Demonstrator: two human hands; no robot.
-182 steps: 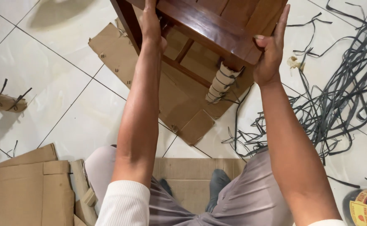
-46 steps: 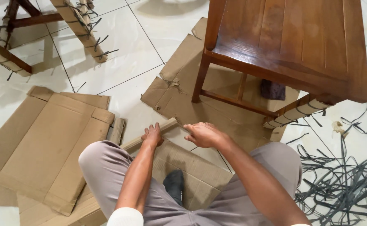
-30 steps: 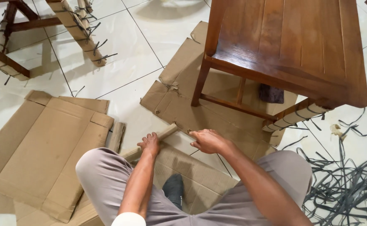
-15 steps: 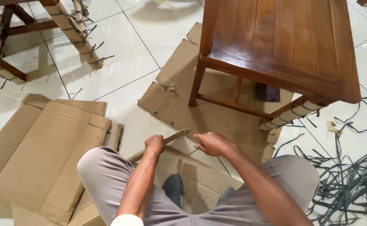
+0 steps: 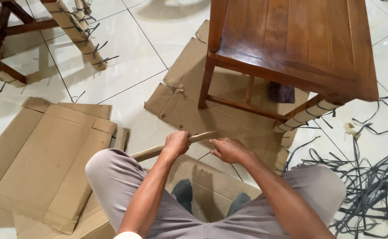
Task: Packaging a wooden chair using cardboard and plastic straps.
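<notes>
I sit on the floor with my knees apart. My left hand (image 5: 176, 142) grips a long folded cardboard strip (image 5: 147, 153) and holds it lifted, its far end pointing right. My right hand (image 5: 227, 149) hovers beside that end with fingers curled, touching or nearly touching the tip. Just beyond my hands stands a dark brown wooden chair (image 5: 300, 40) on a torn sheet of cardboard (image 5: 185, 97). Its near right leg (image 5: 304, 116) is wrapped in cardboard bound with dark straps.
A flattened cardboard box (image 5: 43, 155) lies at my left and another cardboard sheet (image 5: 211, 186) under my feet. A tangle of dark plastic straps (image 5: 371, 177) covers the tiles at right. Another chair with wrapped legs (image 5: 76, 31) stands at top left. A dark cloth (image 5: 281, 92) lies under the chair.
Earlier I held the chair with both hands; it now stands on the cardboard. In the last second my left hand closed on the cardboard strip and raised it off the floor.
</notes>
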